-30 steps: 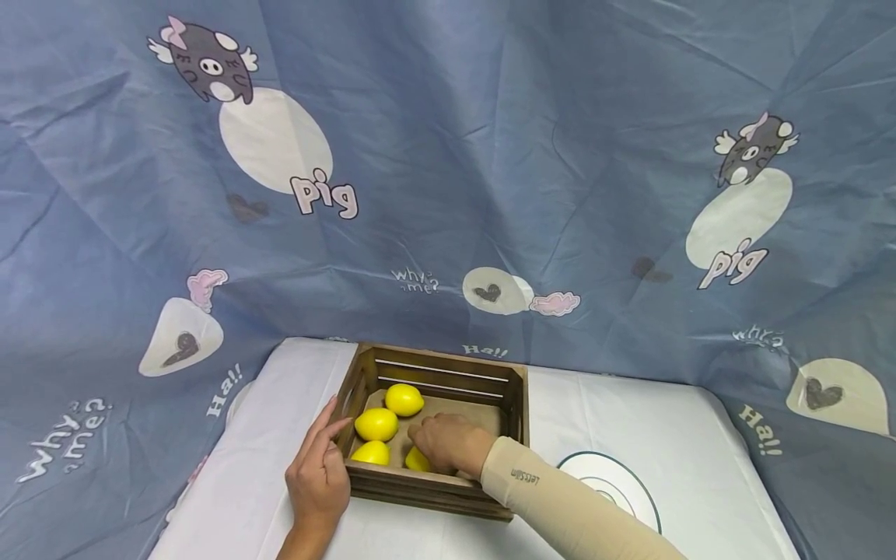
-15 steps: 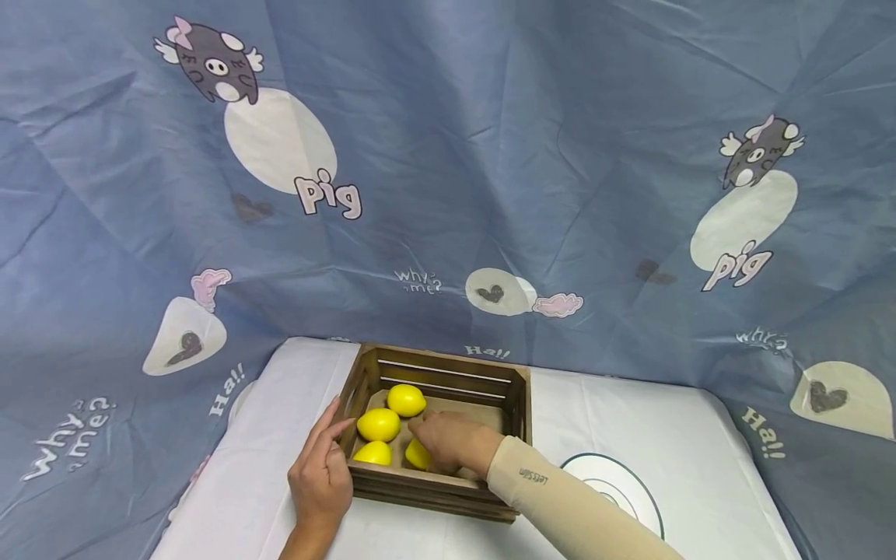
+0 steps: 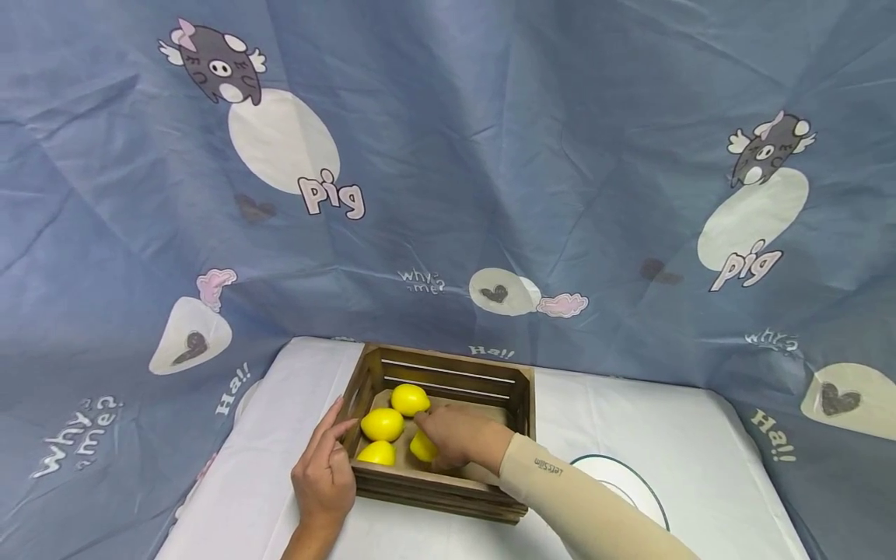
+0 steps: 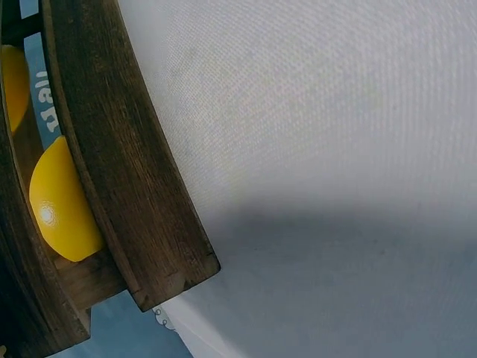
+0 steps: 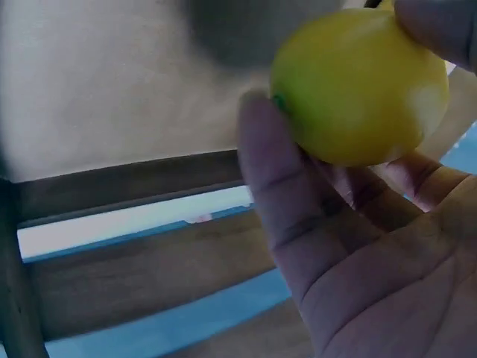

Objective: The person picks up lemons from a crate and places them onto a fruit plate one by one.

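A slatted dark wooden crate (image 3: 448,484) holds several yellow lemons. My right hand (image 3: 458,437) reaches inside and grips one lemon (image 5: 358,89), with thumb and fingers around it in the right wrist view; the head view shows only part of this lemon past the hand. Left of it lie a back lemon (image 3: 410,400), a middle lemon (image 3: 382,425) and a front lemon (image 3: 376,453). At the crate's left side, my left hand (image 3: 325,467) rests with its fingers mostly straight and fingertips at the rim. It is out of sight in the left wrist view.
The crate stands on a white-covered table (image 3: 630,412). A white disc (image 3: 623,482) with dark green rings lies at right, partly under the right forearm sleeve (image 3: 588,498). Blue printed cloth (image 3: 448,155) hangs behind and at both sides.
The right hand has shifted slightly back inside the crate with its lemon, and more of that lemon shows. The left hand stays at the crate's side; the whole head view has drifted slightly.
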A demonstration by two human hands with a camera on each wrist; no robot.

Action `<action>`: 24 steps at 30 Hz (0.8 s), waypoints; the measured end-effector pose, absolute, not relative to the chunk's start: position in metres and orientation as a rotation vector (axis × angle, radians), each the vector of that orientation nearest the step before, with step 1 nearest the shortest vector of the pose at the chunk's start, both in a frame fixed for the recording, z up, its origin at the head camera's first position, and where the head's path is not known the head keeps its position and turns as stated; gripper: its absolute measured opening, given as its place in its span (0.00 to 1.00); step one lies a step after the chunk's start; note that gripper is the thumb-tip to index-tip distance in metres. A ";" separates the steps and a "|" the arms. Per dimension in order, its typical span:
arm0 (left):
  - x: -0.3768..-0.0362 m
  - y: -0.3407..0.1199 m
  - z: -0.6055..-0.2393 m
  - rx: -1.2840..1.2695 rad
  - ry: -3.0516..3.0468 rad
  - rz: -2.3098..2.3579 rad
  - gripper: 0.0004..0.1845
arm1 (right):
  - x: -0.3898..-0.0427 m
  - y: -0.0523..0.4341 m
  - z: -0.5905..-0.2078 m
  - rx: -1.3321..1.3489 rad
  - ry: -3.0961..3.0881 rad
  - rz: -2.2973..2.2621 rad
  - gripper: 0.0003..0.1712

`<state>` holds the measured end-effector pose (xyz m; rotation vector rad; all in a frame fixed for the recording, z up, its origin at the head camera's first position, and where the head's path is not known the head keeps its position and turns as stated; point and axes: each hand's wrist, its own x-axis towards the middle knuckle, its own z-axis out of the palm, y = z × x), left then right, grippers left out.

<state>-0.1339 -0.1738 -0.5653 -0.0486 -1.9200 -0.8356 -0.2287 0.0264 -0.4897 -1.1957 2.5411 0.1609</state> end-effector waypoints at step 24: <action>-0.134 -0.172 -0.566 -0.036 -1.930 -0.836 0.23 | -0.215 0.050 -0.445 -1.287 2.523 0.047 0.31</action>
